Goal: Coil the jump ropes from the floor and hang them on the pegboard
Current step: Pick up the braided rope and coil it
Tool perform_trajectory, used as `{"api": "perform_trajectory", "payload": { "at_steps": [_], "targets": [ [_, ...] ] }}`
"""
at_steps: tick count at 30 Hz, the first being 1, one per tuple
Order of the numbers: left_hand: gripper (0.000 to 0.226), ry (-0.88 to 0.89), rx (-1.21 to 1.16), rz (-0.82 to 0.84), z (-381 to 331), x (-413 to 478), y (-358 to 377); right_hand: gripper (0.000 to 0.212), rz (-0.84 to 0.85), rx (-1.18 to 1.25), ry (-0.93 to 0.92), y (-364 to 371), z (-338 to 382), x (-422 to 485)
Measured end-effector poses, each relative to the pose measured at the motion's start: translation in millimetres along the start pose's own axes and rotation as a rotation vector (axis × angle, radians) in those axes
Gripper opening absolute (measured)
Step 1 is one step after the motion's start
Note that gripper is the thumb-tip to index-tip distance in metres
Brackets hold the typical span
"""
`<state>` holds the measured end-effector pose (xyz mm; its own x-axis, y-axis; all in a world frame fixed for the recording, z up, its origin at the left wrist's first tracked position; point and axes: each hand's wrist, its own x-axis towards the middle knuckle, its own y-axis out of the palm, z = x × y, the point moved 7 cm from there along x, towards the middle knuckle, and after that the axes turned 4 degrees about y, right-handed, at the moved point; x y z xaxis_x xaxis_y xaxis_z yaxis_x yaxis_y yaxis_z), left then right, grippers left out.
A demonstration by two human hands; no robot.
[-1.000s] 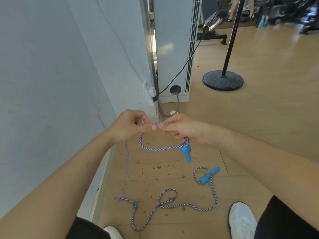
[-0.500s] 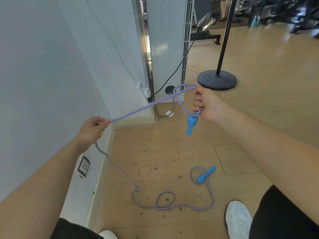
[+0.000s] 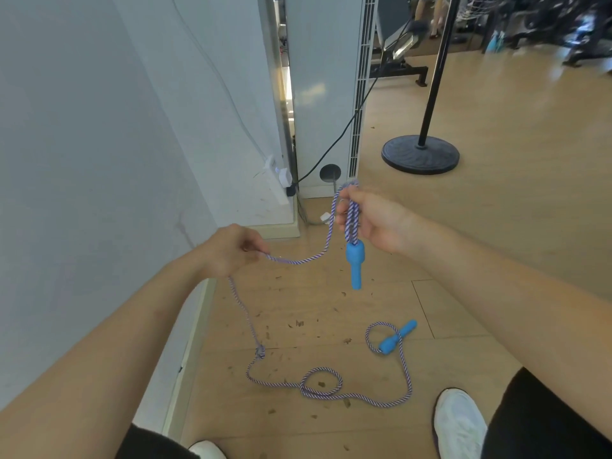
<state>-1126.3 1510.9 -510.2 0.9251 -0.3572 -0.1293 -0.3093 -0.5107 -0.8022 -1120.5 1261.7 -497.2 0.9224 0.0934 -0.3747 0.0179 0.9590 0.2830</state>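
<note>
A purple-and-white braided jump rope (image 3: pixel 334 394) runs from the centre of the frame down to the wooden floor (image 3: pixel 496 226), where most of its length lies in loose curves with one small loop at lower centre. Its far end curls into another loop around a blue handle (image 3: pixel 395 337) lying on the floor at lower right. The right hand (image 3: pixel 374 220), at centre frame, grips a few gathered strands of the rope with curled fingers, and a second blue handle (image 3: pixel 355 265) dangles just below them. From there the rope sags leftward to the left hand (image 3: pixel 231 250), which pinches it between closed fingers, then drops to a knot (image 3: pixel 260 352) near the floor. Small brown scraps litter the boards. Two white shoes (image 3: pixel 458 425) show at the bottom edge. A grey wall (image 3: pixel 99 144) fills the left of the frame, with a white power strip (image 3: pixel 276 173) mounted on it. A white upright unit (image 3: pixel 326 94) stands at upper centre, and a black round stand base (image 3: pixel 420 154) sits at upper right.
</note>
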Motion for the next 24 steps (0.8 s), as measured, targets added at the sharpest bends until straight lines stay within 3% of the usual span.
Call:
{"api": "perform_trajectory", "payload": {
  "at_steps": [5,12,18,24],
  "targets": [
    [0.009,0.140,-0.271,0.043,-56,-11,11,0.019,0.139,-0.303,-0.029,31,-19,-21],
    [0.016,0.150,-0.491,-0.137,-63,-15,-6,0.021,0.350,-0.291,0.084,57,-45,-40],
    [0.013,0.137,-0.513,-0.169,-59,-18,-10,0.019,0.446,-0.243,0.096,64,-52,-43],
    [0.014,0.162,-0.511,-0.136,-61,-17,-8,0.014,0.493,-0.441,0.073,64,-55,-42]
  ]
}}
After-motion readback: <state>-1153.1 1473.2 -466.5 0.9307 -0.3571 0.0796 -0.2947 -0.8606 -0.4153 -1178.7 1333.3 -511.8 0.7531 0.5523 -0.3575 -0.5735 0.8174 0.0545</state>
